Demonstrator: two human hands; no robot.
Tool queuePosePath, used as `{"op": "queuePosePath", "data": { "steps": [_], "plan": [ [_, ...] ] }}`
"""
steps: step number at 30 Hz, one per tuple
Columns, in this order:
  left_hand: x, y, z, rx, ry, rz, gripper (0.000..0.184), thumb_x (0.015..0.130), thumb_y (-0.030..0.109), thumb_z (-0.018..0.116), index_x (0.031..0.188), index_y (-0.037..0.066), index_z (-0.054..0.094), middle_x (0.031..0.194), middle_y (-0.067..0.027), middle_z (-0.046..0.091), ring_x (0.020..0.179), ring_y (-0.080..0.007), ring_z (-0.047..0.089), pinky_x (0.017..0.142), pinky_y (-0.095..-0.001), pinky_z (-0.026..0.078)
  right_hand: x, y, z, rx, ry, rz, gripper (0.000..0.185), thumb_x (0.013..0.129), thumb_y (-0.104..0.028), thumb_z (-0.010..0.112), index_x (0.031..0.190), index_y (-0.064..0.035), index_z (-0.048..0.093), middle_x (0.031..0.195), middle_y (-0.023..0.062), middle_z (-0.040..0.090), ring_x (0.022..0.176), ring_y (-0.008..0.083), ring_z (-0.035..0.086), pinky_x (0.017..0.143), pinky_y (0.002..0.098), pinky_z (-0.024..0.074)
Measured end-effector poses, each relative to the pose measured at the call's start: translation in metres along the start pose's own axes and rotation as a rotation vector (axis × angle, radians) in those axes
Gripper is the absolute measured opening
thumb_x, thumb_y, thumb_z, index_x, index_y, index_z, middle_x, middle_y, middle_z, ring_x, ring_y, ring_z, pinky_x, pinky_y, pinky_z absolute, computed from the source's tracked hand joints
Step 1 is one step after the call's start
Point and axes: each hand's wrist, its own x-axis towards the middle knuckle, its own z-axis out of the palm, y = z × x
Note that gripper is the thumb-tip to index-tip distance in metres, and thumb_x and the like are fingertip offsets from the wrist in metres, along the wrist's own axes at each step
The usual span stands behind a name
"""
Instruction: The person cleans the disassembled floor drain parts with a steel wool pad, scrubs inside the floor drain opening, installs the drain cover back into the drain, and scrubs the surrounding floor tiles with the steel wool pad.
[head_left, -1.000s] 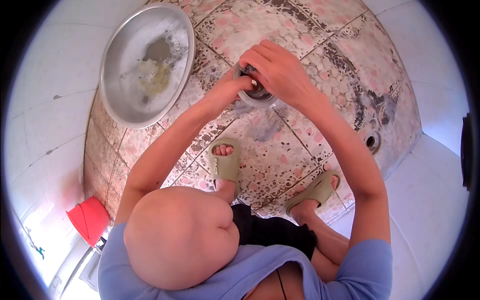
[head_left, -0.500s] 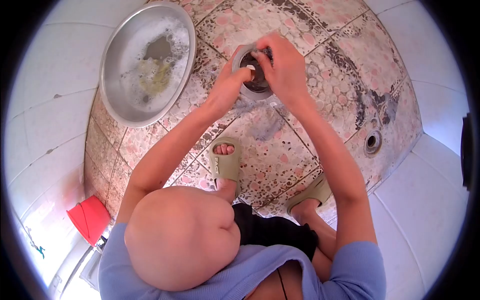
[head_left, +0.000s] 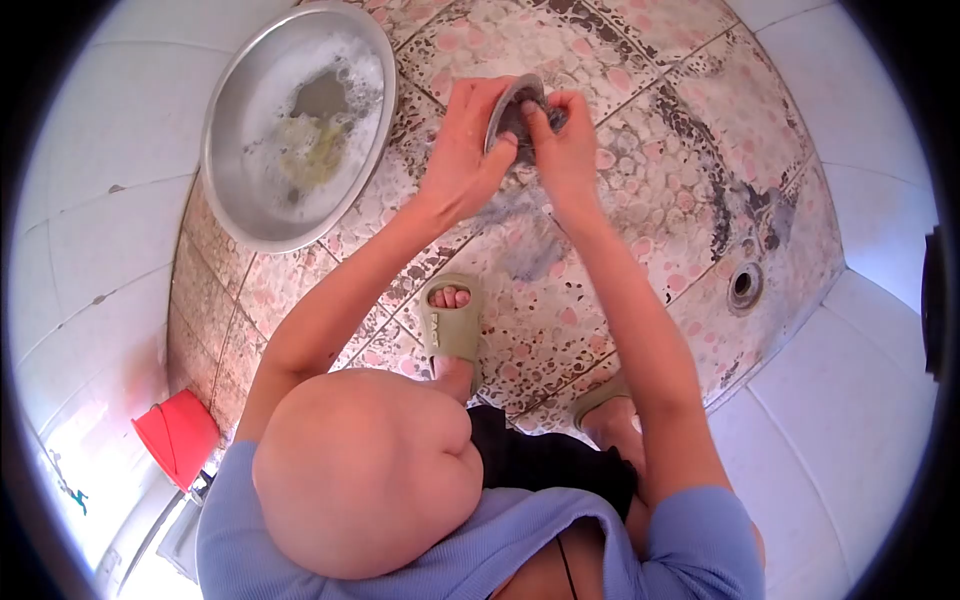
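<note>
My left hand grips a round, shallow metal bowl by its side, the thumb over the rim. The bowl is tilted nearly on edge above the tiled floor, and its inside looks dark. At its right side my right hand is closed on a dark, rough wad, much like a steel wool scourer, mostly hidden by the fingers. The right fingertips touch or nearly touch the rim. Left of my hands stands a wide metal basin with foamy water and a yellowish thing under the suds.
A round floor drain lies to the right on patterned tiles. A red bucket stands at lower left by the white wall. My knee and green slippers are near the camera.
The bowl has turned from facing up to tilted on edge. My left hand has shifted to its outer side; my right hand has drawn down and left, out of the bowl's middle.
</note>
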Motion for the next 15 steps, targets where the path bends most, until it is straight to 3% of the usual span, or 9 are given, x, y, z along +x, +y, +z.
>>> {"op": "queuePosePath", "data": {
  "steps": [2,5,7,9,12,15],
  "plan": [
    [-0.003,0.009,-0.003,-0.289,-0.093,-0.305,0.046,0.076,0.013,0.051,0.121,0.007,0.045,0.118,-0.0090,0.046,0.104,-0.0188,0.049,0.091,-0.0350,0.039,0.015,-0.019,-0.025,-0.128,-0.079,-0.313,0.016,0.080,-0.011,0.061,0.092,-0.0065,0.051,0.077,0.0091,0.056,0.072,0.0263,0.057,0.064,0.0348,0.0453],
    [0.001,0.013,-0.017,-0.568,-0.292,-0.692,0.047,0.078,0.015,0.055,0.123,0.005,0.044,0.116,-0.0086,0.051,0.106,-0.0167,0.049,0.091,-0.0329,0.038,0.038,-0.032,-0.049,-0.380,-0.427,-0.988,0.019,0.074,-0.006,0.061,0.091,-0.0089,0.053,0.083,0.0050,0.057,0.081,0.0239,0.057,0.067,0.0338,0.0474],
    [0.009,0.012,-0.020,-0.542,-0.449,-0.764,0.047,0.079,0.015,0.056,0.123,0.003,0.045,0.114,-0.0090,0.054,0.104,-0.0158,0.051,0.090,-0.0318,0.039,0.043,-0.044,-0.052,-0.468,-0.591,-1.197,0.026,0.068,-0.005,0.060,0.092,-0.0097,0.053,0.089,0.0026,0.057,0.083,0.0235,0.055,0.068,0.0326,0.0485],
    [0.014,0.012,-0.018,-0.353,-0.596,-0.676,0.043,0.079,0.014,0.053,0.119,0.001,0.046,0.113,-0.0105,0.055,0.100,-0.0160,0.054,0.088,-0.0323,0.042,0.043,-0.050,-0.045,-0.486,-0.687,-1.374,0.029,0.064,-0.003,0.061,0.091,-0.0075,0.051,0.091,0.0040,0.055,0.082,0.0249,0.054,0.068,0.0314,0.0477],
    [0.002,-0.001,-0.009,-0.689,-0.381,-0.891,0.046,0.073,0.021,0.050,0.115,0.004,0.051,0.102,-0.0065,0.056,0.095,-0.0127,0.050,0.080,-0.0306,0.041,0.040,-0.046,-0.038,-0.584,-0.519,-1.219,0.027,0.069,-0.007,0.062,0.094,-0.0070,0.053,0.091,0.0059,0.057,0.086,0.0267,0.054,0.068,0.0332,0.0480],
    [-0.001,-0.008,-0.009,-0.720,-0.255,-0.949,0.046,0.071,0.017,0.048,0.114,0.001,0.050,0.102,-0.0076,0.055,0.092,-0.0144,0.050,0.079,-0.0315,0.040,0.036,-0.033,-0.025,-0.524,-0.236,-0.942,0.021,0.075,-0.012,0.060,0.094,-0.0063,0.053,0.086,0.0105,0.060,0.079,0.0299,0.056,0.066,0.0372,0.0480]
  ]
}}
